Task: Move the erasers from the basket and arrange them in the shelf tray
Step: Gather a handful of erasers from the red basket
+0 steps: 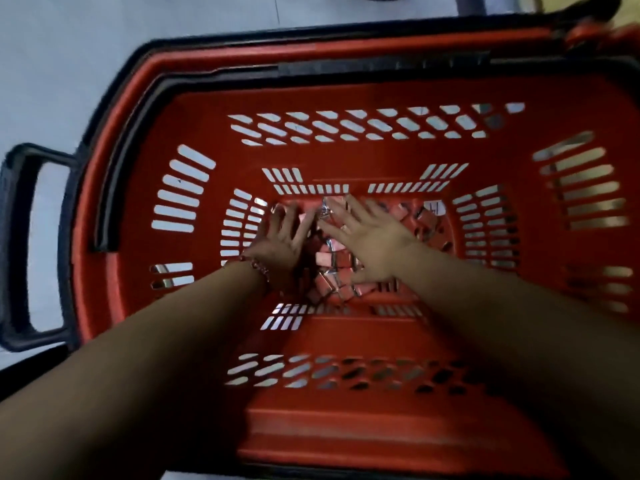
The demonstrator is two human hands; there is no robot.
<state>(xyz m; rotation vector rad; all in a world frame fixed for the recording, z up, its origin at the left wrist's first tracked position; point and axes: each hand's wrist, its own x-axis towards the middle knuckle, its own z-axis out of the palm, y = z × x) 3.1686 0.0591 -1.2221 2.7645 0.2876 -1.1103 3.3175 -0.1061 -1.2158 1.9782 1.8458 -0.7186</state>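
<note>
You are near the start of the job, as far as this view lets you judge. The erasers [334, 268] lie in a loose heap of pink wrapped blocks on the bottom of the basket [138, 209], with more scattered toward its right-hand end, and none is lifted out. The shelf tray is not in view, so you cannot say from here whether anything has been arranged in it, but plainly a good many pieces are left to move. Both your arms reach down past the near wall of the basket to its bottom. Your left hand [280, 237] lies palm down at the left edge of the heap, fingers straight and spread, with a beaded bracelet [259, 266] at the wrist. Your right hand [370, 237] lies palm down over the middle of the heap, fingers likewise fanned out and pointing toward the basket's far wall. The two hands are just beside each other, with a strip of erasers showing between them. Neither hand is curled round anything. They rest on or just over the pile, and the blur does not let you tell which. The basket stands on a pale tiled floor [104, 46], with its black handle [20, 237] out past its left end.
</note>
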